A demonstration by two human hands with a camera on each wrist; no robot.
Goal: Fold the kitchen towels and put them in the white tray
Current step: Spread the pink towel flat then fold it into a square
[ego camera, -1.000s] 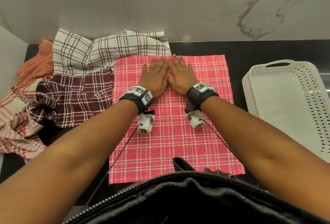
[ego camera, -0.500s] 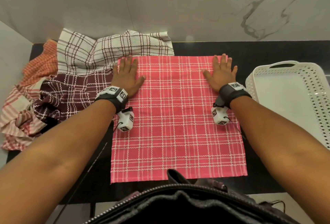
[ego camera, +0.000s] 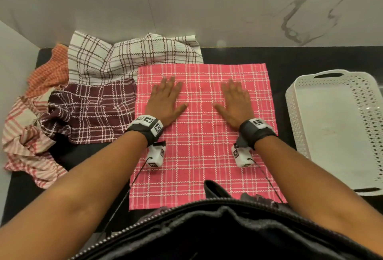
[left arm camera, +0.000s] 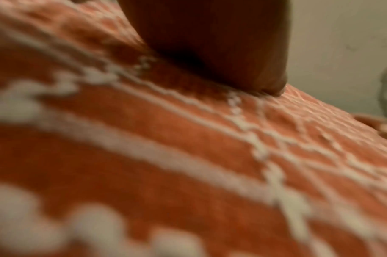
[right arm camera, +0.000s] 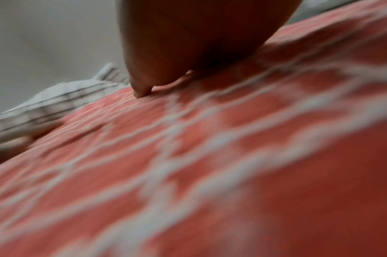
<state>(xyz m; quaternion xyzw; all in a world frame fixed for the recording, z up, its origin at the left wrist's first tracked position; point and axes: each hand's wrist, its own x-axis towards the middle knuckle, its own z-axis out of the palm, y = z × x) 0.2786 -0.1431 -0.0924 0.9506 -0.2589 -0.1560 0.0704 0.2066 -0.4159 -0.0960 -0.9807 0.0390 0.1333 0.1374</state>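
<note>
Head view: the pink towel (ego camera: 204, 135) is spread flat on the dark counter (ego camera: 290, 58), and both hands are laid on its upper half, the left hand (ego camera: 165, 102) at about ten o'clock of the towel's middle and the right hand (ego camera: 235, 104) at about two o'clock. Fingers are straight and flat, nothing gripped. Smoothing is judged to be the step in hand; a fold is called for next, which would need an edge pinched at two corners. The far edge lies bare at twelve o'clock. The white tray (ego camera: 294, 102) stands at three o'clock, just beside the towel, with nothing in it. A heap of unfolded towels (ego camera: 93, 102) crowds the nine o'clock side, so open room is judged better toward the tray.

Left wrist view: blurred cloth is seen, with the palm pressed flat on it.

Right wrist view: a fingertip (right arm camera: 139, 92) is seen touching the cloth; the rest is blurred.
</note>
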